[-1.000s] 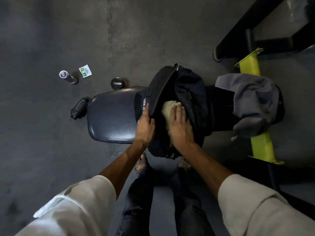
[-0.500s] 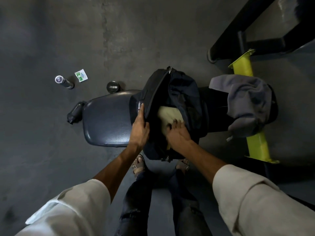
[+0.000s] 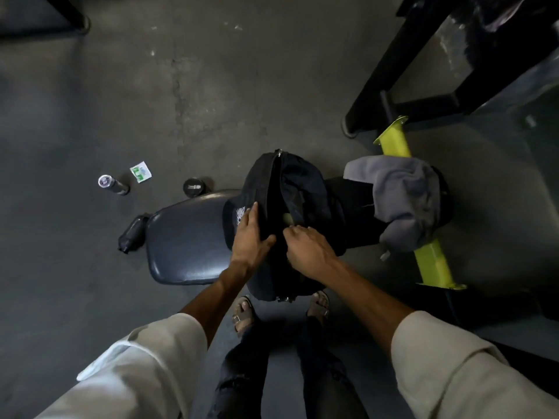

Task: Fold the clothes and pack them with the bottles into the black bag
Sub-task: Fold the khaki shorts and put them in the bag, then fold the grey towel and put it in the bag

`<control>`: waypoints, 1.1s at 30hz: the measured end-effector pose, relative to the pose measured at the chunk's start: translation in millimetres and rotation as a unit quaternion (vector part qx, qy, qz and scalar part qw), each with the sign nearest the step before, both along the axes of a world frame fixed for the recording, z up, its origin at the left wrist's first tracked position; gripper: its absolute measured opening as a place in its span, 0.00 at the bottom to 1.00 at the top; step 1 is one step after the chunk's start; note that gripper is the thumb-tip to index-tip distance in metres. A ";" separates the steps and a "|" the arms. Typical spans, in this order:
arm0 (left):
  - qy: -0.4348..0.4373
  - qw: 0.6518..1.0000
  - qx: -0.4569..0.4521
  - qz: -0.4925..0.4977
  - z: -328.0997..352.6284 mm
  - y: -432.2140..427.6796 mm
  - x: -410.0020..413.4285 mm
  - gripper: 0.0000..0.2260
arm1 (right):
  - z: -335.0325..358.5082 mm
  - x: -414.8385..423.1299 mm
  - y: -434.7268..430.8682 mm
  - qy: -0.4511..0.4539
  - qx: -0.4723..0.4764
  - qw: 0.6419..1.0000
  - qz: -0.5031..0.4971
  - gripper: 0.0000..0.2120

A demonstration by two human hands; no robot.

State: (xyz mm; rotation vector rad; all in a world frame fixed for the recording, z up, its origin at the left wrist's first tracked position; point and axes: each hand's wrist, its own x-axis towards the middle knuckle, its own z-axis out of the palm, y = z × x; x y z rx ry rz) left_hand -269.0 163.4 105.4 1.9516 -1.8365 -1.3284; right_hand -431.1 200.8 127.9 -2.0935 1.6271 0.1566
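The black bag [image 3: 305, 189] stands on the padded bench seat [image 3: 184, 240]. My left hand [image 3: 251, 234] grips the bag's left flap near a white logo. On the right side of the opening, my right hand [image 3: 305, 249] pinches the edge with closed fingers. A sliver of pale folded cloth [image 3: 288, 218] shows deep inside the bag. A grey garment [image 3: 402, 201] lies crumpled on the bench to the right. Three dark bottles are on the floor: one lying down [image 3: 131, 238], one upright with a purple cap [image 3: 110, 184], one by the bench seen from its lid [image 3: 194, 187].
A small green and white packet [image 3: 140, 171] lies on the concrete floor near the bottles. The bench has a yellow frame bar [image 3: 429, 258], and a black metal frame [image 3: 393, 74] stands behind it at the right. My sandalled feet [image 3: 242, 313] are just below the bag.
My right hand came out of the bag, leaving the pale cloth inside, and now holds the opening's edge. Both hands have drawn the opening nearly closed. The view rose and widened.
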 end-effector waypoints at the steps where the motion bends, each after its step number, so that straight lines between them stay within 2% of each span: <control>1: 0.000 1.000 -0.012 -0.004 7.8 -2.5 -4.0 0.42 | 8.7 -3.9 0.6 -0.021 0.000 0.999 -0.030 0.10; 7: 0.042 0.994 -0.081 -0.065 78.2 -14.7 -41.2 0.26 | 61.5 -41.0 9.4 -0.085 -0.011 0.976 -0.201 0.15; 12: 0.132 0.981 -0.048 -0.136 144.9 -22.3 -84.1 0.15 | 125.6 -86.7 25.6 -0.145 -0.069 0.928 -0.337 0.13; 16: 0.141 0.966 -0.043 -0.215 179.9 -32.4 -133.0 0.11 | 154.9 -135.3 37.3 -0.150 -0.101 0.886 -0.426 0.13; 18: 0.130 0.961 -0.051 -0.238 185.2 -36.7 -155.4 0.11 | 159.6 -158.6 39.8 -0.140 -0.108 0.876 -0.448 0.10; 22: 0.094 0.960 -0.044 -0.260 165.0 -38.2 -199.3 0.12 | 139.0 -208.6 43.9 -0.108 -0.089 0.865 -0.481 0.10; 33: 0.025 0.965 -0.008 -0.260 26.8 -37.2 -290.5 0.10 | -28.8 -297.8 44.2 -0.062 -0.012 0.869 -0.490 0.09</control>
